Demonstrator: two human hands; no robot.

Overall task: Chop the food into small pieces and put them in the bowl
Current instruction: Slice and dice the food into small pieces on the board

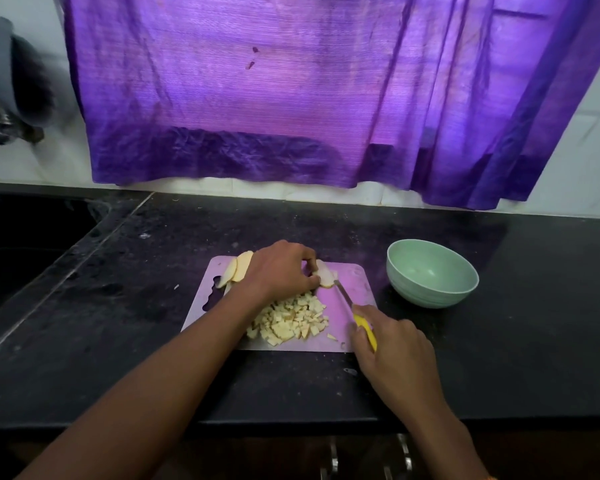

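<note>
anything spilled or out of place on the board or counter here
Nothing much stands out. The chopped pieces sit heaped on the cutting board, one stray bit lying just apart. The bowl stands upright and looks empty.

The dark objects (11, 95) at the upper left are motion-blurred and cut by the frame edge; their type cannot be determined. The sink (32, 244) is cut off at the left edge. The left hand (279, 268) covers part of the slice (326, 273) it pinches, and its forearm hides the left portion of the diced pieces (288, 318). The right hand (392, 344) conceals most of the yellow knife handle (366, 325). The food type cannot be determined. Both forearms and the cabinet handles (404, 455) run out of frame at the bottom. The purple curtain (291, 91) is cut at the top.
</note>
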